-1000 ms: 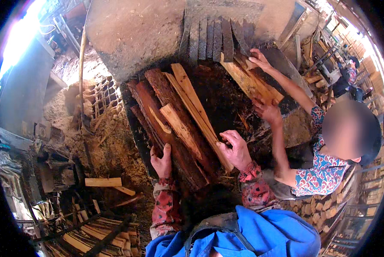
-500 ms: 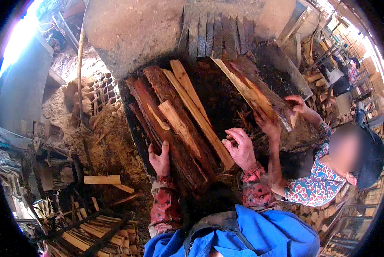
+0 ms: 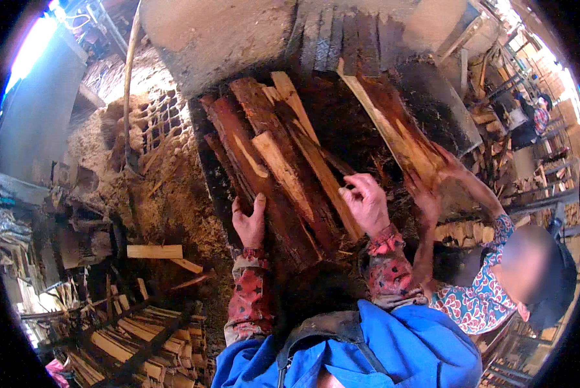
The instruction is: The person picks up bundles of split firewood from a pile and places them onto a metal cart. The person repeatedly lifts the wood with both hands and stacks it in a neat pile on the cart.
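Observation:
My left hand (image 3: 250, 223) grips the near end of a stack of split reddish wood slabs (image 3: 274, 161) that leans up and away from me. On the right side of that stack my right hand (image 3: 366, 202) rests with fingers curled around a pale plank (image 3: 328, 184). To my right a person in a patterned shirt (image 3: 480, 301) holds another long slab (image 3: 393, 126) with both hands (image 3: 435, 178), tilted toward the dark pit.
A dark soot-lined pit (image 3: 361, 139) lies under the wood, with a clay wall (image 3: 225, 39) behind it. A perforated grate (image 3: 157, 119) and a long pole (image 3: 129, 97) stand at left. Split firewood (image 3: 131, 336) is piled at lower left.
The other person has drawn the right-hand slab down and nearer, hands now lower on it. My hands stay on the left stack, which has shifted slightly.

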Available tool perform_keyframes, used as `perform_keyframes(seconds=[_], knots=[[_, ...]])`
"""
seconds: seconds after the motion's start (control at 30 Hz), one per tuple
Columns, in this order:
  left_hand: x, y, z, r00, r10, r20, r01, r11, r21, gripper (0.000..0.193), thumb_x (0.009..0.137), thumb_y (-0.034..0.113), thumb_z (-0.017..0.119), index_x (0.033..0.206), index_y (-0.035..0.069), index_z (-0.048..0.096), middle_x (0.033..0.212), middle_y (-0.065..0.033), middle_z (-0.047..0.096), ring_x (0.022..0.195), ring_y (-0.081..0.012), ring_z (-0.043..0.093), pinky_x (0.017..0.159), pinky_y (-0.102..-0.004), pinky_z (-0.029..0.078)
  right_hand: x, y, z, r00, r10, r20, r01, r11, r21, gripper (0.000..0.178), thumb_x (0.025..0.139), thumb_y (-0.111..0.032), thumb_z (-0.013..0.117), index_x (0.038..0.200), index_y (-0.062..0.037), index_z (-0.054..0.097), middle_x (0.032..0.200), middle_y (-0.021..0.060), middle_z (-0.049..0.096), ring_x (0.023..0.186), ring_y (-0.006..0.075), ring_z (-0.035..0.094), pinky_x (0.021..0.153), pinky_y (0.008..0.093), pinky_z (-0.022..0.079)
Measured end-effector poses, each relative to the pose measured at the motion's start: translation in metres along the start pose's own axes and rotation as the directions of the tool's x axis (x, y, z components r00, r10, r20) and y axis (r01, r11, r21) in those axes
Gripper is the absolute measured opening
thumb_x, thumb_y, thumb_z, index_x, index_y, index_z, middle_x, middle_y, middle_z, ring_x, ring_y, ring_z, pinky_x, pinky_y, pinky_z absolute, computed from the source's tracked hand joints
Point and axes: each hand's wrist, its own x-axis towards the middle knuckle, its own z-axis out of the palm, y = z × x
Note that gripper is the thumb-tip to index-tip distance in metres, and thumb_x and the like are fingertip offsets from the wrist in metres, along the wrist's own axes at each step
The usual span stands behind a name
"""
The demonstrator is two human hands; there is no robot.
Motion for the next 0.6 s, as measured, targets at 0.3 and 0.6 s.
perform_keyframes(seconds=[0.3,0.6], knots=[[0.002,0.022,0.026,0.999,0.021,-0.026,-0.016,0.986,0.166,0.052,0.085,0.024,0.074,0.12,-0.006,0.05,0.112,-0.0098,0.062,0.1,-0.0162,0.056,0.088,-0.0296,0.045,0.032,0.023,-0.008,0.999,0.014,0.03,-0.011,0.995,-0.101,0.035,0.077,-0.014,0.076,0.106,0.0009,0.064,0.107,0.0139,0.059,0.093,0.0266,0.059,0.078,0.0359,0.05],[0.004,0.003,0.01,1.0,0.0,-0.005,0.0,0.998,0.064,0.049,0.085,0.024,0.074,0.118,-0.004,0.052,0.111,-0.009,0.062,0.099,-0.0162,0.056,0.088,-0.0293,0.045,0.045,0.076,0.009,0.951,0.134,0.28,-0.014,0.919,-0.393,0.077,0.074,-0.042,0.075,0.137,-0.0073,0.046,0.134,0.0271,0.045,0.121,0.0451,0.046,0.1,0.0479,0.042]])
